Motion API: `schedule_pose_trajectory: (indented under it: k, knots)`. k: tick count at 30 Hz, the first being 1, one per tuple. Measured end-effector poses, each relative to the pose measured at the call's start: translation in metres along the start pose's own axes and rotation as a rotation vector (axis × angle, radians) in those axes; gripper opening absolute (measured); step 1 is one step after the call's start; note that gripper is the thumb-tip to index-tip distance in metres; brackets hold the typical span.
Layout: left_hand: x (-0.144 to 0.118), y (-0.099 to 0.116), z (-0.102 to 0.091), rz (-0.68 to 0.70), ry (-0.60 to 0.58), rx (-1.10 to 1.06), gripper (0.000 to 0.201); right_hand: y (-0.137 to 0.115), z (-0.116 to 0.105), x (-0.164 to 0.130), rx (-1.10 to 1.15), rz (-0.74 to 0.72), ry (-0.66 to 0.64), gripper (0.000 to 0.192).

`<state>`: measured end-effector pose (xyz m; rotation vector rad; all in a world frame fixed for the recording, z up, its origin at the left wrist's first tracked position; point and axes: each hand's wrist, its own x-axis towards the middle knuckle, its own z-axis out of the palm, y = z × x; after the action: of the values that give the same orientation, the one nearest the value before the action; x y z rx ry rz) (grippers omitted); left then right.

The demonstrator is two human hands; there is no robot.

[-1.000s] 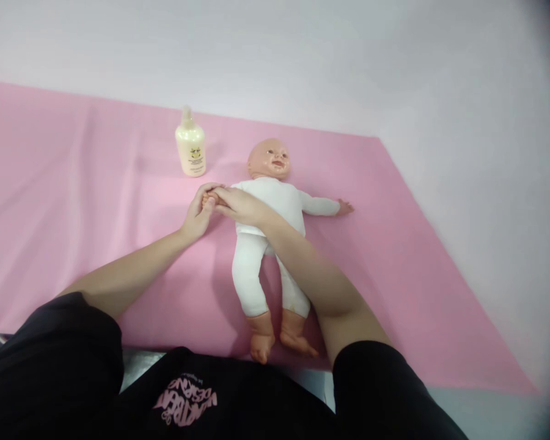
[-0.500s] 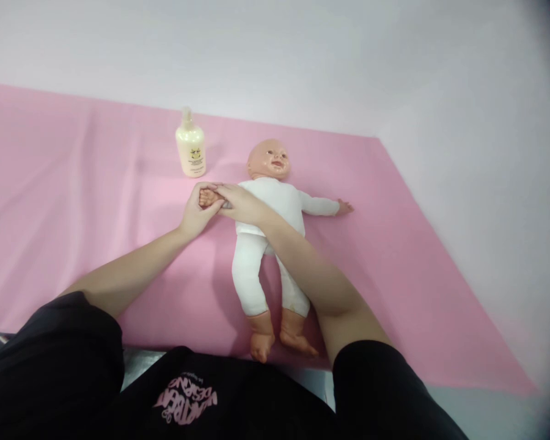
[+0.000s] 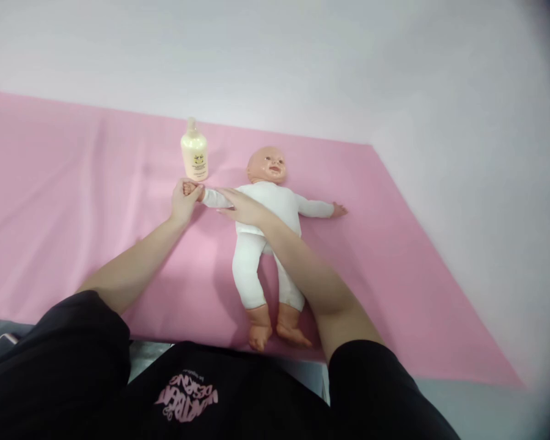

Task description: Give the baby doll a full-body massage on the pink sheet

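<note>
A baby doll (image 3: 272, 198) in a white long-sleeved top and white trousers lies on its back, arms stretched out to both sides. My left hand (image 3: 183, 201) is closed around the doll's hand on the left side. The doll's small fingers (image 3: 190, 189) show within my grip. My right hand (image 3: 246, 209) lies across the upper part of the same white sleeve (image 3: 214, 198), fingers above and thumb below it. My right forearm crosses over the doll's belly and hip.
A pump bottle (image 3: 195, 156) of pale yellow liquid stands just beyond my left hand. Pink cloth (image 3: 371, 275) covers the table beneath the doll, with a white surface behind and to the right. A phone-like object (image 3: 0, 348) lies at the lower left.
My left hand has moved left, away from my right hand, drawing the doll's arm straighter. More of the white sleeve now shows between my hands. The view has shifted slightly.
</note>
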<state>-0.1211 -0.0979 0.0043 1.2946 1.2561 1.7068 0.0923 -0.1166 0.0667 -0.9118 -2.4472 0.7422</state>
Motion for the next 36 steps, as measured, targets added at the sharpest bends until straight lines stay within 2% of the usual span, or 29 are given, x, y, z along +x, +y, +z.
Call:
schedule_pose_trajectory:
  k: [4, 7, 10, 14, 18, 20, 21, 23, 26, 28, 30, 32, 36]
  knots:
    - [0.016, -0.008, -0.007, -0.104, 0.113, -0.041, 0.02, -0.001, 0.004, -0.013, 0.026, 0.074, 0.027, 0.059]
    - [0.021, -0.01, -0.01, -0.092, 0.146, 0.02, 0.016, -0.006, 0.008, -0.032, 0.062, 0.046, 0.045, 0.052]
    - [0.024, -0.012, -0.017, -0.024, 0.133, 0.151, 0.014, -0.013, 0.012, -0.058, 0.045, 0.011, 0.036, 0.043]
    - [0.028, -0.009, -0.029, 0.051, 0.052, 0.279, 0.02, -0.025, 0.014, -0.098, -0.032, -0.041, -0.003, 0.039]
    - [0.018, 0.01, -0.029, 0.212, -0.003, 0.35, 0.022, -0.043, 0.009, -0.14, -0.1, -0.066, -0.098, 0.061]
    - [-0.003, 0.022, -0.019, 0.271, -0.036, 0.354, 0.021, -0.055, 0.007, -0.158, -0.143, -0.063, -0.157, 0.076]
    - [-0.019, 0.028, -0.013, 0.258, -0.055, 0.328, 0.02, -0.06, 0.007, -0.165, -0.163, -0.069, -0.191, 0.079]
    - [-0.057, 0.038, 0.002, 0.135, -0.122, 0.222, 0.024, -0.069, 0.007, -0.175, -0.19, -0.086, -0.239, 0.08]
    - [-0.115, 0.053, 0.023, -0.192, -0.361, -0.016, 0.025, -0.076, 0.009, -0.179, -0.209, -0.104, -0.257, 0.074]
    - [-0.144, 0.065, 0.032, -0.361, -0.472, -0.186, 0.026, -0.077, 0.008, -0.177, -0.223, -0.11, -0.25, 0.067]
    - [-0.161, 0.078, 0.036, -0.479, -0.516, -0.272, 0.03, -0.077, 0.006, -0.177, -0.232, -0.12, -0.227, 0.059]
    - [-0.171, 0.091, 0.036, -0.6, -0.595, -0.321, 0.025, -0.075, 0.003, -0.179, -0.214, -0.124, -0.178, 0.054]
    - [-0.187, 0.114, 0.03, -0.841, -0.927, -0.485, 0.041, -0.069, -0.001, -0.189, -0.12, -0.102, -0.02, 0.041]
